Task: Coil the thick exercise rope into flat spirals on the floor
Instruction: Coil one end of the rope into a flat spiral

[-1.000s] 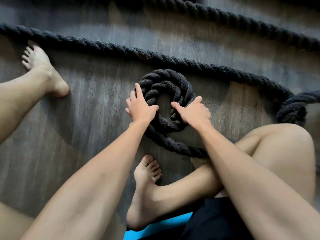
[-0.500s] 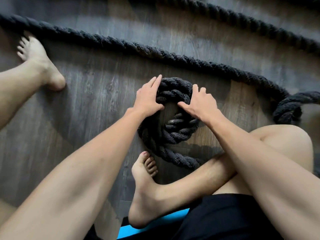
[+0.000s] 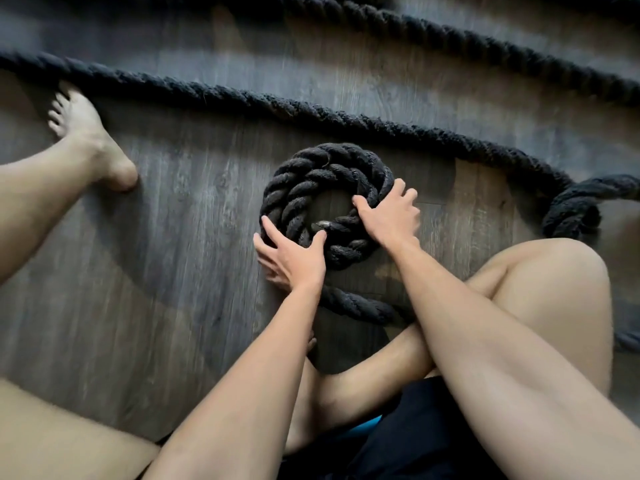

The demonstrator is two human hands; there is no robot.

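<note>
Black shorts (image 3: 426,441) — blue mat (image 3: 362,429) edge beside.

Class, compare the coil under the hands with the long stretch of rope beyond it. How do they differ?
The coil is wound into a flat spiral of about two turns; the stretch runs in a long loose line. The left hand and right hand are on the coil; no hand touches the stretch. Both are thick black twisted rope on the wood floor.

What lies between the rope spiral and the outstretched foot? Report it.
Head view: only bare wood floor between rope spiral and outstretched foot.
</note>
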